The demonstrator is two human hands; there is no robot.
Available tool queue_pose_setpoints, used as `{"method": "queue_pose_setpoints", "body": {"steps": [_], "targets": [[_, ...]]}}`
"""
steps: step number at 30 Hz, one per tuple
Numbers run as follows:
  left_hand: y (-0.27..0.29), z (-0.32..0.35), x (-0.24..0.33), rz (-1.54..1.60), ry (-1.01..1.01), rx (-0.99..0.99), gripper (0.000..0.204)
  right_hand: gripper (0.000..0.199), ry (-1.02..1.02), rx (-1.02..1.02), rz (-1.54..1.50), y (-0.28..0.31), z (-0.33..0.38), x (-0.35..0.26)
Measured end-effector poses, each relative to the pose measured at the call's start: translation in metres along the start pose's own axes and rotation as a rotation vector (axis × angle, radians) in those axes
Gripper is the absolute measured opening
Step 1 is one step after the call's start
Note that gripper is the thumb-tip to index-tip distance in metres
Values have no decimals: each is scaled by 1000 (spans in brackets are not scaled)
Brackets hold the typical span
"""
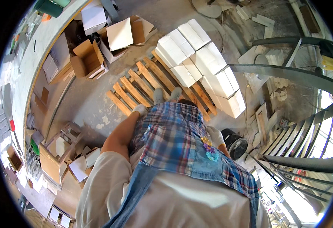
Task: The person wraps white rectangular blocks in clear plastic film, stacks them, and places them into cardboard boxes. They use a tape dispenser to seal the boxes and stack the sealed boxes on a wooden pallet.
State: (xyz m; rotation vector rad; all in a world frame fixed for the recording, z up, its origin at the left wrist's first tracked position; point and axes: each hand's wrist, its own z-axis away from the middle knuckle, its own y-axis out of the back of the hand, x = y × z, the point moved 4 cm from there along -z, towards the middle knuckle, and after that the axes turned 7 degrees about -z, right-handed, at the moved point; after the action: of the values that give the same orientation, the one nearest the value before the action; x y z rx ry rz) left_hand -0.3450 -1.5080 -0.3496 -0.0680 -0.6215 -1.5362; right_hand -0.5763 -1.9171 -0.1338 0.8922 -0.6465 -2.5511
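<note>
My left hand (140, 110), in a pale work glove, hangs beside the left edge of my plaid apron (174, 133). My right hand (214, 135), gloved as well, is at the apron's right side, close to a black bucket (235, 144). Nothing shows in either hand, but the fingers are too small and partly covered to read. In front of my feet lies a wooden pallet (140, 81) with bare slats on its left part. White cartons (216, 62) stand stacked on and along its right side.
Open cardboard boxes (86, 57) lie at the far left beside a long bench (41, 49). More cardboard (81, 167) is piled at the near left. Dark curved metal bars (288, 70) and a slatted rack (299, 136) stand on the right. Scraps (263, 21) litter the far floor.
</note>
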Motion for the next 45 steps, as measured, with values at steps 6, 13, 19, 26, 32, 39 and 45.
{"method": "queue_pose_setpoints", "body": {"steps": [6,13,19,26,32,39,45], "targets": [[17,6,0,-45,78,-70,28,43,104,-32,189,-15,-17,28],[11,-9,-12,-21,64,-78,29,42,-77,31,-89,0,-22,-76],[0,-17,-16,10,10,-12,31,41,61,-1,19,3,-29,-62],[14,5,-6,-64,8,-21,32,26,364,-64,385,-18,-22,-17],[23,9,1,-93,-17,24,28,26,415,1,331,-12,-22,-39],[20,10,-4,-183,-72,139,29,38,106,-109,133,2,-35,-70],[16,45,-19,-29,-76,257,37,31,389,-67,280,3,-78,-42]]}}
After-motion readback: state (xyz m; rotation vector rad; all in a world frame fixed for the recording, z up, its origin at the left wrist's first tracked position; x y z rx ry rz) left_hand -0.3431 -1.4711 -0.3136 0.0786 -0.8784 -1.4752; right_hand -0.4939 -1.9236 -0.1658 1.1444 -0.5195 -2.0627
